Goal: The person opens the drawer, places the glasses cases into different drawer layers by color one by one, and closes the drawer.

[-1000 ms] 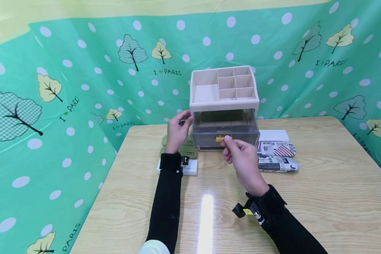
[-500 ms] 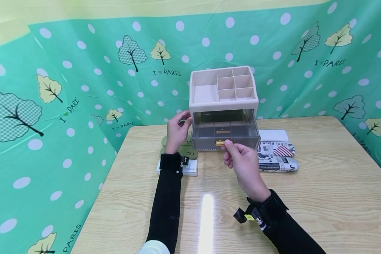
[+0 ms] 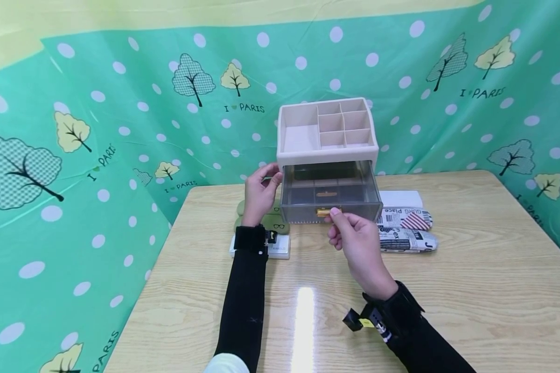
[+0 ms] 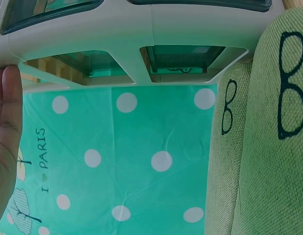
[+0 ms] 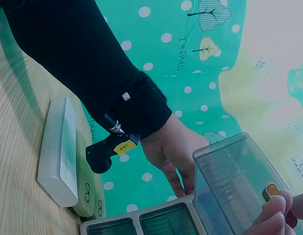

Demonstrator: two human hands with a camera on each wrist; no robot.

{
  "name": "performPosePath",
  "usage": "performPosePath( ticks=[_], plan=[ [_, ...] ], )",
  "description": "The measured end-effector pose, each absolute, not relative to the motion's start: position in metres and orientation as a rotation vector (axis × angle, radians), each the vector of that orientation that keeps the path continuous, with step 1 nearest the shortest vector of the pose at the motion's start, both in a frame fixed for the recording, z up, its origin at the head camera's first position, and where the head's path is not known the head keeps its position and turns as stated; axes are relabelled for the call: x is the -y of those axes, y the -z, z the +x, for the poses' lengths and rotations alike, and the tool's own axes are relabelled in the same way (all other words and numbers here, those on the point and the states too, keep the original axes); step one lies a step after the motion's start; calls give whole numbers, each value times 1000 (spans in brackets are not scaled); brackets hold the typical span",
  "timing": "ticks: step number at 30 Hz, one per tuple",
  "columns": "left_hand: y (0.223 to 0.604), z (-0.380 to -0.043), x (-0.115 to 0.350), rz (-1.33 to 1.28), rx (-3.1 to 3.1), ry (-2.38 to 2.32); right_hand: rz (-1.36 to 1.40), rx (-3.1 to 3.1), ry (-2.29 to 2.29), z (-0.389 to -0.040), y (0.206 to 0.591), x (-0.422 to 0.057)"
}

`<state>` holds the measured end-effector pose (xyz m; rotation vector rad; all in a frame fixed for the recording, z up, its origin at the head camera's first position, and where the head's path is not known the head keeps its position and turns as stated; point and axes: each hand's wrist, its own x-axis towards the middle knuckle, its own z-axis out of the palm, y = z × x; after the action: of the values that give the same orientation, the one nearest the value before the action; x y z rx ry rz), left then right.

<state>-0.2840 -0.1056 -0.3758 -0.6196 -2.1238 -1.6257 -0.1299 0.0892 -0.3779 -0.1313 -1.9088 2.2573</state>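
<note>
A cream desktop organizer [image 3: 327, 155] stands at the table's back, its top split into several compartments. Its upper smoky clear drawer [image 3: 303, 211] is pulled well out toward me and looks empty. My right hand [image 3: 357, 241] pinches the drawer's small gold handle [image 3: 323, 212] between thumb and fingers, as the right wrist view also shows at the handle [image 5: 272, 190]. My left hand [image 3: 260, 194] rests against the organizer's left side; in the left wrist view, straight fingers [image 4: 11, 98] lie at the white side frame [image 4: 137, 68].
Left of the organizer lie green glasses cases [image 3: 276, 224] printed with spectacles, and a white box [image 3: 280, 247] partly under the left wrist. On the right are newspaper-print cases [image 3: 408, 241] and a white case [image 3: 401, 199]. A green dotted curtain [image 3: 242, 150] hangs behind the wooden table [image 3: 354, 331].
The upper drawer has slid farther out toward me, with my right hand moving slightly nearer on its handle. The lower drawer's gold handle now shows through it. My left hand stays put.
</note>
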Motion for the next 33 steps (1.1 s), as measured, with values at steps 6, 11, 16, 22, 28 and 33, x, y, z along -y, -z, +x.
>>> performPosePath(
  ticks=[6, 11, 16, 22, 28, 33],
  plan=[
    [393, -303, 109, -606, 2129, 1626, -131, 1902, -2262, -127, 378, -89],
    [397, -306, 112, -638, 2110, 1645, -126, 1892, -2274, -124, 378, -90],
    [398, -307, 113, -658, 2104, 1643, -144, 1894, -2270, -124, 380, -89],
    [397, -307, 112, -651, 2100, 1646, -125, 1883, -2269, -123, 382, -89],
    [398, -308, 112, -661, 2081, 1670, -108, 1917, -2246, -123, 382, -91],
    [399, -308, 112, -676, 2079, 1652, -95, 2039, -2171, -123, 382, -96]
  ],
)
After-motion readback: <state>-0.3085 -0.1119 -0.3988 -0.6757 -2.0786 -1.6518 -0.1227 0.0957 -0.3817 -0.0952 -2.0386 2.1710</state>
